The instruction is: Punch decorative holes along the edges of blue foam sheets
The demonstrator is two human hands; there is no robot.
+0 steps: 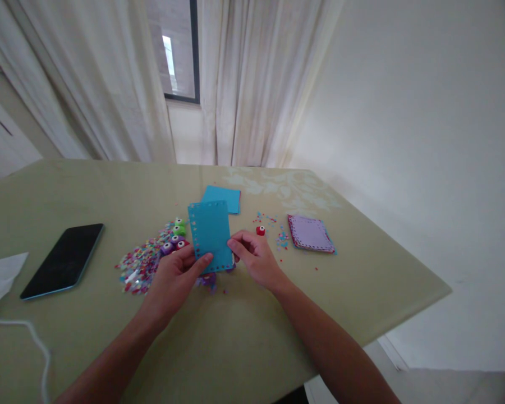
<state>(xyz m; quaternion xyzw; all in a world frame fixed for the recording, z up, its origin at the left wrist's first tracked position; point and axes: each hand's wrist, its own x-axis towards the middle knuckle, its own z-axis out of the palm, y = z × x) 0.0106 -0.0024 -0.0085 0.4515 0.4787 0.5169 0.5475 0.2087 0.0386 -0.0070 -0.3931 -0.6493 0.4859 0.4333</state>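
Observation:
A blue paper card (211,233) with small holes punched along its top, left and bottom edges stands raised over the table, between both hands. My left hand (180,269) pinches its lower left corner, thumb on the front. At the card's right edge, my right hand (252,252) grips with thumb and fingers. Behind and left of the card are small craft punches with eyes, among them a green one (179,226) and a purple one (167,248). A red punch (260,230) sits just beyond my right hand. More purple pieces are partly hidden below the card.
Multicoloured paper confetti (141,264) is heaped on the left. A stack of blue paper (223,196) lies behind the card, and a pile of punched purple cards (311,233) to the right. Farther left are a black tablet (63,261), white paper (2,278) and a white cable (42,345).

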